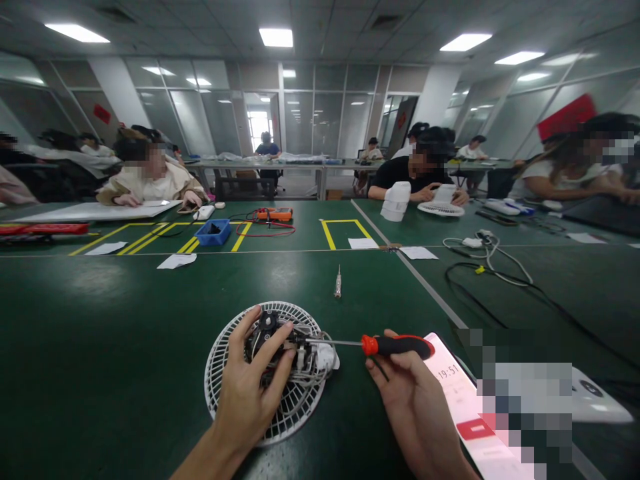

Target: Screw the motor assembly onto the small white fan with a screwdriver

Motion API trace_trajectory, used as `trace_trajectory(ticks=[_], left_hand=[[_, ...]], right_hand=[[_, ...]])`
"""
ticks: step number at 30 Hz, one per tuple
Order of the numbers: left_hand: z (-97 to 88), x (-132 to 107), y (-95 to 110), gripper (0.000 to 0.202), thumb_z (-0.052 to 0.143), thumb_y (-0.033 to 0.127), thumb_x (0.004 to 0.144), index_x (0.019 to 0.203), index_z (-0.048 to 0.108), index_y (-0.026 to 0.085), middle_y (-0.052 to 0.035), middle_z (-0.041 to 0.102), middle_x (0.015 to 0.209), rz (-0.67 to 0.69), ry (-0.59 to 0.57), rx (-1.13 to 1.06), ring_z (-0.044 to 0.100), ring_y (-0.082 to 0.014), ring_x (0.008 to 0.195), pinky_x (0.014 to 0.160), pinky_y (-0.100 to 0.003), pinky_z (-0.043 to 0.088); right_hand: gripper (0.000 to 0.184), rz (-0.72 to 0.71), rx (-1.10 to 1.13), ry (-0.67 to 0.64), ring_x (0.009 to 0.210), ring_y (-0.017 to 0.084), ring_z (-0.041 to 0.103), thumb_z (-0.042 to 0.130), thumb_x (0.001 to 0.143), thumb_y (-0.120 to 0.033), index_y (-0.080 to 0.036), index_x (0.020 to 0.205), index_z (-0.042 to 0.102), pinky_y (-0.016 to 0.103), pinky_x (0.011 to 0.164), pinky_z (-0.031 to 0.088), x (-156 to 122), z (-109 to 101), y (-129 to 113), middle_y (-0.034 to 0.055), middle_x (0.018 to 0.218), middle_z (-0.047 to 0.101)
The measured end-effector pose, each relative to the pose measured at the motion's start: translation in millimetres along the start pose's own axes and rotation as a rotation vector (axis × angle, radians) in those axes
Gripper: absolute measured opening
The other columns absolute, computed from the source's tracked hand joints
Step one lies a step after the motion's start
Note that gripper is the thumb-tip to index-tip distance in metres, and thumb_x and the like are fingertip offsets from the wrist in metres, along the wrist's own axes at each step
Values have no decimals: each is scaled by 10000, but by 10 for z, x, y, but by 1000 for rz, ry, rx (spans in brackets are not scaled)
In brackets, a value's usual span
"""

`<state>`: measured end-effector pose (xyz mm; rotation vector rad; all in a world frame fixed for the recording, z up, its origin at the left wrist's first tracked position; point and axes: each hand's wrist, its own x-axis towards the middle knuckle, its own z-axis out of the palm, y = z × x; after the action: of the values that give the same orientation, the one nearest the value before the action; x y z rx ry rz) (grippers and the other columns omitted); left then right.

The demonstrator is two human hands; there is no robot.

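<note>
A white round fan grille (pixel 225 373) lies flat on the green table in front of me, with a black motor assembly (pixel 270 333) and wires on top of it. My left hand (pixel 250 393) rests over the motor, its fingers curled round it. My right hand (pixel 410 393) grips a red and black screwdriver (pixel 397 345) by the handle. Its thin shaft points left, and the tip touches the motor assembly near a small white part (pixel 325 357).
A second small screwdriver (pixel 338 283) lies farther back on the table. A phone (pixel 460 393) lies by my right hand. Cables (pixel 490 260) run across the right side. A blue tray (pixel 213 232), an orange multimeter (pixel 274 214) and several seated people are across the table.
</note>
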<state>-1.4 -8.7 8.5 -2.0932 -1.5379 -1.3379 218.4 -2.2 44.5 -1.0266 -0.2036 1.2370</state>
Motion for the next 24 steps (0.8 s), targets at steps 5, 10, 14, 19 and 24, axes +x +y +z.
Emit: trace_trajectory(ticks=[5, 10, 14, 19, 24], left_hand=[[-13, -15, 0, 440, 658, 223, 919, 1342, 610, 337, -73, 345, 1588, 21, -17, 33, 468, -324, 1419, 1122, -570, 524], [-16, -24, 8, 436, 639, 217, 930, 1349, 599, 332, -79, 336, 1592, 30, -4, 29, 461, -319, 1425, 1122, -561, 522], [-24, -30, 19, 419, 641, 200, 926, 1326, 602, 316, -93, 325, 1597, 35, 7, 22, 449, -328, 1438, 1125, -590, 510], [-25, -41, 51, 423, 673, 152, 887, 1280, 603, 289, -102, 338, 1572, 90, 39, 22, 289, -393, 1539, 1187, -706, 379], [-18, -48, 55, 380, 710, 153, 858, 1211, 643, 277, -112, 347, 1546, 116, 22, 38, 265, -429, 1536, 1173, -748, 356]], right_hand=[[379, 36, -46, -43, 571, 135, 519, 924, 597, -350, -207, 811, 647, 293, 601, 505, 14, -41, 65, -46, 620, 604], [362, 65, -12, -27, 787, 204, 640, 906, 606, -361, -224, 794, 629, 327, 661, 539, -6, -24, 42, 0, 781, 691], [366, 24, 40, -25, 891, 219, 654, 870, 539, -278, -218, 838, 667, 344, 718, 558, -8, -17, 16, 9, 940, 722], [369, 14, -16, -81, 564, 118, 466, 927, 578, -310, -215, 791, 642, 268, 553, 467, 15, -51, 48, -66, 643, 570], [399, 92, -41, -47, 659, 164, 559, 912, 615, -420, -215, 831, 647, 299, 605, 503, 8, -45, 48, -17, 706, 647]])
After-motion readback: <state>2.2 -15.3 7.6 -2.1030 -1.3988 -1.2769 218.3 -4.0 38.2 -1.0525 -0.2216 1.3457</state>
